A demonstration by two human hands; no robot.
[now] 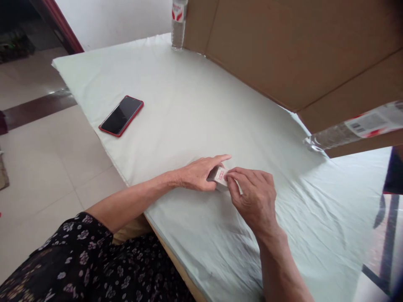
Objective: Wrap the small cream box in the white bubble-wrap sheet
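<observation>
A small white box with red print [221, 174] is between my two hands, low over the cloth near the middle of the table. My left hand [201, 173] is wrapped round its left side, thumb and fingers on either side of a dark grey face. The fingertips of my right hand [252, 188] pinch the right end of the box. Its underside and part of its sides are hidden by my fingers.
A pale green cloth [176, 121] covers the table. A black phone in a red case [121, 115] lies at the left. A large cardboard panel [267, 50] stands at the back right, with a clear bottle [178, 25] at its left end and another bottle [355, 128] at the right.
</observation>
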